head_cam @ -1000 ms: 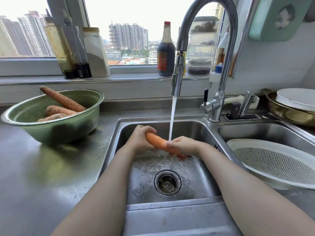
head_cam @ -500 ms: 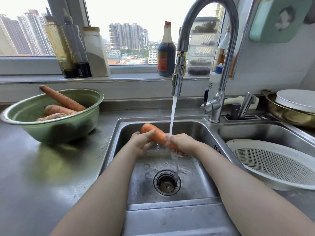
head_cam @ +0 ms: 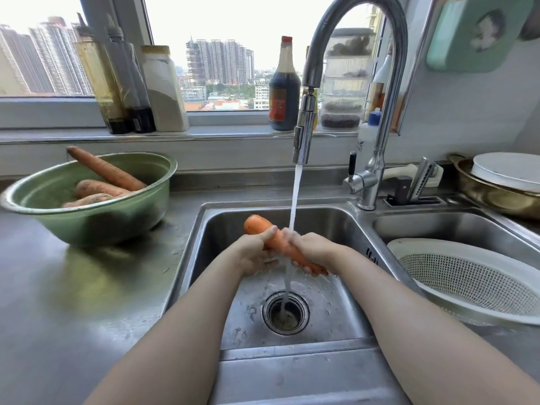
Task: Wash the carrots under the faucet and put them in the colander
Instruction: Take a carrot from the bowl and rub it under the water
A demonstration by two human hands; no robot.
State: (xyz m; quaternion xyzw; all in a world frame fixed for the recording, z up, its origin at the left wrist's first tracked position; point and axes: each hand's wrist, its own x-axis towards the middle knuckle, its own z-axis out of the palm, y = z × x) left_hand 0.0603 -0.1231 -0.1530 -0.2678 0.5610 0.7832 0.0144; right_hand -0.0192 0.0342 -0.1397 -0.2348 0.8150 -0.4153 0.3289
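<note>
My left hand (head_cam: 254, 254) and right hand (head_cam: 314, 248) are both clamped on one carrot (head_cam: 274, 239) over the left basin of the steel sink (head_cam: 336, 226), under the running faucet (head_cam: 305, 133). My left thumb lies over the top of the carrot and the fingers curl beneath it. My right hand wraps the thinner half, whose tip pokes out below my fingers.

A second ago my left hand covered the thick end. It has since slid down toward the right hand, so the blunt end now sticks out bare, up and to the left. The two hands are nearly touching at the middle of the carrot.

The stream of water (head_cam: 295, 200) lands where my right fingers meet the carrot and runs on in a thin thread into the drain (head_cam: 285, 312). A second ago it broke over the carrot without reaching the drain in one line.

The rest has stayed as it was. Three unwashed carrots (head_cam: 105, 171) lie in the green bowl (head_cam: 96, 223) on the worktop (head_cam: 73, 287) to the left, the longest leaning over the far rim. The white colander (head_cam: 467, 276) sits tilted in the right basin, apart from the carrot I hold.
</note>
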